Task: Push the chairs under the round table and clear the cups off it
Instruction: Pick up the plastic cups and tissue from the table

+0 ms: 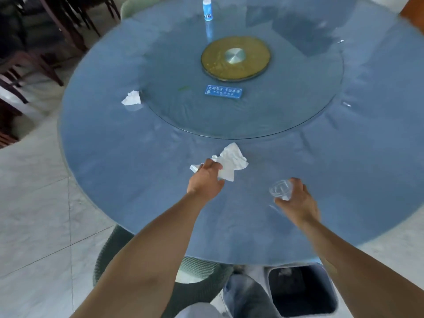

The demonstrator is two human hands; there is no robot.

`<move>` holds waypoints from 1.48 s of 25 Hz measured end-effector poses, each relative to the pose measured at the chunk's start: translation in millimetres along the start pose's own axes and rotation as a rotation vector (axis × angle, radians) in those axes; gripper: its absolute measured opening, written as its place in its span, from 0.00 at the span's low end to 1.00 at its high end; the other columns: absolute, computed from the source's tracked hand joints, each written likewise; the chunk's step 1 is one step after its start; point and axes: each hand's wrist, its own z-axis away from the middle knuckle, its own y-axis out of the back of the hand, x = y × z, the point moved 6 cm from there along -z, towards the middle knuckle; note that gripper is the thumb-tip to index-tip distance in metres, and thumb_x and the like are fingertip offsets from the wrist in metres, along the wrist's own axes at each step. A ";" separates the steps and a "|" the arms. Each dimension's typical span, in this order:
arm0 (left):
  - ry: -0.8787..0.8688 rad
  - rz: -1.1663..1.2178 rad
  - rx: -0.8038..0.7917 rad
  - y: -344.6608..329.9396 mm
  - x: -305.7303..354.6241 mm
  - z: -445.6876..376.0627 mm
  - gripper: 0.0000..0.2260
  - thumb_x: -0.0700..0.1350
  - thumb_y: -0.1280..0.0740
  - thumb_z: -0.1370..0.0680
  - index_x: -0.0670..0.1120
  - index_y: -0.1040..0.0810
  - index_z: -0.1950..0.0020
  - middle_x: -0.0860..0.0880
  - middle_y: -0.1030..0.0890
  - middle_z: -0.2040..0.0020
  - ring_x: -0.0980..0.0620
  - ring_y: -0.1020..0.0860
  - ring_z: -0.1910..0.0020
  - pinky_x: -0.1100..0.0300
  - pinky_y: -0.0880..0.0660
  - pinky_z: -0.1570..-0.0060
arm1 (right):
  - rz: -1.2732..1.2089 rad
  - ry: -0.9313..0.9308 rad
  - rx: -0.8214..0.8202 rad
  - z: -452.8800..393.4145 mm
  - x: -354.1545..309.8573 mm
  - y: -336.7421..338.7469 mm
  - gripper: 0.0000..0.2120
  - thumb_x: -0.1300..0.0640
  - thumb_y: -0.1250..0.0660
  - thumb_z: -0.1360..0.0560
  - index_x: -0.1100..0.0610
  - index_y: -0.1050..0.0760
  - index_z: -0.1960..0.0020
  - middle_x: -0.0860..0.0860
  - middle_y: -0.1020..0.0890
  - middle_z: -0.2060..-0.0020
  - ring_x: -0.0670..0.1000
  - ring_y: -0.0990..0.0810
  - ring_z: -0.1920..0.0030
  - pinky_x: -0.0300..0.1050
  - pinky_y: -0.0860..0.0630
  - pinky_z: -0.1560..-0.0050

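Note:
The round blue table (114, 157) fills most of the view. Over its near edge, my right hand (296, 200) holds a small clear plastic cup (281, 189), tilted toward me. My left hand (206, 180) grips a crumpled white tissue (231, 164) lying on the table top. A green woven chair (110, 253) sits partly under the table's near edge, below my left arm. A blue and white cup-like container (207, 9) stands upright at the far side of the table.
A glass turntable (298, 106) with a gold hub (236, 58) and a blue sign (223, 91) sits mid-table. Another crumpled tissue (132, 98) lies left of it. A bin with a dark liner (302, 290) stands below the table edge. Dark wooden chairs (27, 65) crowd the far left.

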 end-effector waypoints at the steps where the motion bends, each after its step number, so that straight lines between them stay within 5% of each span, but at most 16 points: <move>1: -0.015 -0.041 -0.038 -3.3 6.0 -16.8 0.22 0.49 0.32 0.22 0.48 0.31 0.29 0.50 0.34 0.30 0.46 0.29 0.34 0.50 0.25 0.51 | -0.013 -0.010 0.005 -5.9 2.8 1.7 0.29 0.49 0.29 0.30 0.49 0.36 0.32 0.54 0.26 0.38 0.62 0.22 0.43 0.52 0.26 0.48; 8: -0.044 -0.254 -0.222 -49.0 30.9 -94.9 0.38 0.54 0.27 0.28 0.49 0.42 0.24 0.47 0.43 0.25 0.42 0.37 0.30 0.46 0.27 0.42 | -0.020 -0.108 0.083 -30.8 39.3 12.9 0.29 0.47 0.29 0.29 0.49 0.36 0.33 0.54 0.25 0.38 0.62 0.22 0.43 0.53 0.26 0.46; 14: -0.186 -0.433 -0.163 -56.1 27.3 -99.9 0.23 0.37 0.34 0.24 0.49 0.32 0.30 0.43 0.35 0.32 0.41 0.33 0.36 0.48 0.26 0.53 | -0.002 -0.156 0.121 -7.2 54.8 11.9 0.30 0.48 0.28 0.30 0.49 0.37 0.32 0.53 0.25 0.38 0.62 0.22 0.44 0.53 0.25 0.46; 19: -0.167 -0.277 -0.177 -19.8 -11.9 -76.0 0.19 0.33 0.37 0.25 0.49 0.25 0.38 0.46 0.30 0.37 0.41 0.27 0.40 0.48 0.25 0.47 | 0.052 -0.209 0.126 36.6 40.6 -2.0 0.31 0.48 0.29 0.29 0.50 0.38 0.30 0.53 0.26 0.36 0.63 0.21 0.43 0.53 0.26 0.46; 25: -0.124 -0.060 -0.073 49.9 -147.2 6.4 0.17 0.32 0.40 0.27 0.51 0.23 0.45 0.50 0.28 0.42 0.45 0.26 0.55 0.54 0.25 0.58 | 0.049 -0.030 0.103 92.5 -88.5 -72.4 0.30 0.48 0.29 0.29 0.49 0.37 0.31 0.54 0.25 0.38 0.62 0.21 0.43 0.53 0.24 0.47; 32: 0.115 -0.040 0.112 140.2 -385.7 112.8 0.16 0.33 0.39 0.25 0.48 0.20 0.44 0.46 0.25 0.40 0.41 0.22 0.45 0.52 0.23 0.49 | 0.076 0.264 -0.024 183.1 -271.9 -182.2 0.30 0.47 0.30 0.29 0.46 0.38 0.31 0.51 0.25 0.37 0.59 0.20 0.45 0.50 0.24 0.46; 37: 0.186 -0.006 0.182 159.0 -456.5 143.2 0.16 0.35 0.40 0.24 0.49 0.20 0.44 0.48 0.24 0.42 0.44 0.22 0.47 0.54 0.22 0.52 | 0.175 0.365 -0.070 202.2 -332.3 -211.5 0.29 0.47 0.30 0.28 0.47 0.37 0.31 0.50 0.27 0.35 0.58 0.22 0.41 0.50 0.27 0.44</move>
